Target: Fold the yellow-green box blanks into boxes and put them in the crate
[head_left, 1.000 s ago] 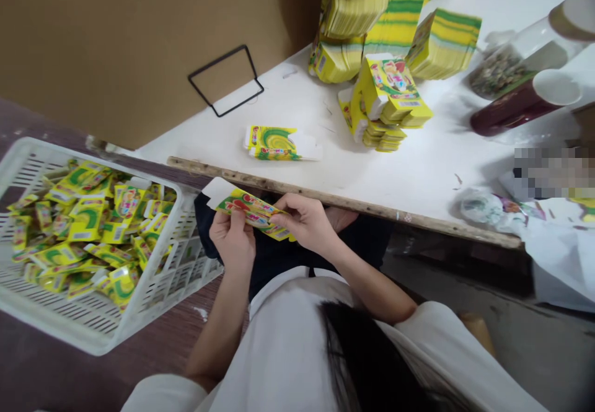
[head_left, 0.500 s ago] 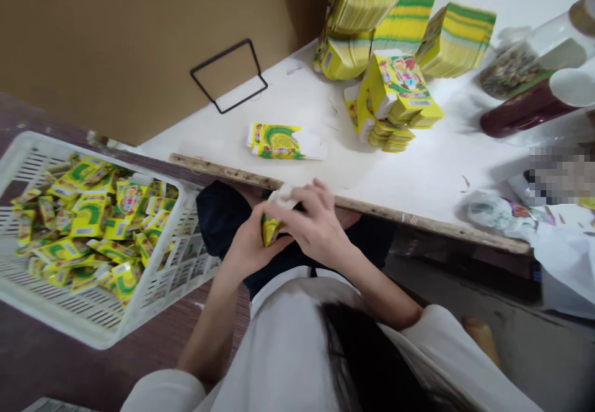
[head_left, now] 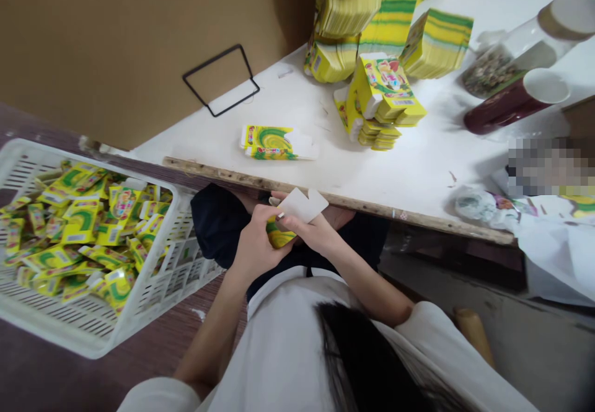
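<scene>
Both my hands hold one small yellow carton (head_left: pixel 281 237) over my lap, just below the table's wooden edge (head_left: pixel 372 209). My left hand (head_left: pixel 253 246) is wrapped round its yellow body. My right hand (head_left: pixel 313 233) pinches its white end flaps (head_left: pixel 303 204), which stand open and point up toward the table. Another flat yellow and green carton (head_left: pixel 269 142) lies on the white tabletop just beyond my hands.
A white plastic basket (head_left: pixel 153 288) with several folded yellow cartons stands at my left. Stacks of flat carton blanks (head_left: pixel 390 28) sit at the table's back, with a dark red bottle (head_left: pixel 511 101) and a clear jar (head_left: pixel 506 59) at right. A black wire frame (head_left: pixel 218 80) leans against the brown board.
The carton, held flat and sideways a second ago, has been turned and squeezed into a box shape; its white flaps now stick up between my fingers.
</scene>
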Action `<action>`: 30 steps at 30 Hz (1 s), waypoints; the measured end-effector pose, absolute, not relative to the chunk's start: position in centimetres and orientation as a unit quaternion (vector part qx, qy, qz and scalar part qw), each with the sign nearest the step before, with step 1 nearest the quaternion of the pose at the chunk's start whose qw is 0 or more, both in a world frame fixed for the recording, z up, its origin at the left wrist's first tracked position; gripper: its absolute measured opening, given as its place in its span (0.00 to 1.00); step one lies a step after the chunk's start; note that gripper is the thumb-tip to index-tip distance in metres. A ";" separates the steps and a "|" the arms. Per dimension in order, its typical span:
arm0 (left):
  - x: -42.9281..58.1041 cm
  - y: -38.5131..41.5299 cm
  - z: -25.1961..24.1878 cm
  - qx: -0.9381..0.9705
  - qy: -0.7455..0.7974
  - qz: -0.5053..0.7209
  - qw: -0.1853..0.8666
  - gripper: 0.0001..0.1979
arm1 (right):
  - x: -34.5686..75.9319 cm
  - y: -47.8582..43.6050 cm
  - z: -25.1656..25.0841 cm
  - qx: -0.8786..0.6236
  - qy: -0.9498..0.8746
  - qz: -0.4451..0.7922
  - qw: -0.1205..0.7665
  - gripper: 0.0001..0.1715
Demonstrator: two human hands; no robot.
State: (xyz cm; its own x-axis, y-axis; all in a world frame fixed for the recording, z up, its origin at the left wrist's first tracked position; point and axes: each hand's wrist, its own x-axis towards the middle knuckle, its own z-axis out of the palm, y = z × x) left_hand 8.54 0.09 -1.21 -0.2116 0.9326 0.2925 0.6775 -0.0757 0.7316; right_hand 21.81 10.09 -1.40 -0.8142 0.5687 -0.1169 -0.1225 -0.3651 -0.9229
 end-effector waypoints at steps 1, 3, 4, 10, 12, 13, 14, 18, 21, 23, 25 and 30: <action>8.5 0.1 -1.3 0.603 0.669 0.403 0.165 0.30 | 21.9 10.0 -1.4 -0.217 -0.545 0.778 0.225 0.41; 8.5 0.1 -1.7 0.582 0.688 0.383 0.204 0.32 | 22.2 9.7 -1.2 -0.204 -0.619 0.720 0.236 0.42; 8.6 0.2 -1.9 0.572 0.696 0.373 0.220 0.32 | 22.3 9.6 -1.1 -0.193 -0.662 0.685 0.235 0.41; 8.9 0.7 -3.1 0.556 0.711 0.397 0.165 0.39 | 22.6 9.7 -1.4 -0.191 -0.770 0.546 0.270 0.35; 8.6 0.6 -2.8 0.549 0.724 0.394 0.140 0.36 | 22.7 10.3 -1.7 -0.220 -0.761 0.526 0.310 0.34; 8.3 0.4 -2.4 0.549 0.727 0.389 0.135 0.33 | 22.8 10.6 -1.8 -0.225 -0.764 0.516 0.315 0.34; 8.0 0.3 -2.1 0.552 0.727 0.386 0.134 0.30 | 22.9 10.9 -1.8 -0.220 -0.775 0.508 0.304 0.35; 6.9 -0.3 -1.0 0.563 0.717 0.393 0.119 0.28 | 23.5 12.3 -1.6 -0.172 -0.836 0.488 0.181 0.31; 6.6 -0.3 -0.5 0.563 0.717 0.388 0.136 0.29 | 24.0 13.5 -1.4 -0.138 -0.843 0.492 0.165 0.22; 6.6 -0.3 -0.3 0.564 0.717 0.384 0.144 0.30 | 24.2 14.2 -1.1 -0.098 -0.837 0.510 0.173 0.18; 6.6 -0.1 -0.1 0.566 0.719 0.382 0.130 0.31 | 24.1 14.3 -0.9 -0.083 -0.833 0.518 0.178 0.17; 6.8 0.2 0.0 0.578 0.711 0.388 0.097 0.34 | 23.5 12.9 -1.1 -0.116 -0.825 0.507 0.221 0.29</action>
State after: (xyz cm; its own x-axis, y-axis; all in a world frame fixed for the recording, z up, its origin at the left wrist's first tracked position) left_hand 6.79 0.17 -0.04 -0.3139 0.8970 0.3111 0.7469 0.0309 0.6642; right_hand 23.50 12.85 -1.06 -0.8759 0.4148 0.2466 -0.0327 0.4587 -0.8880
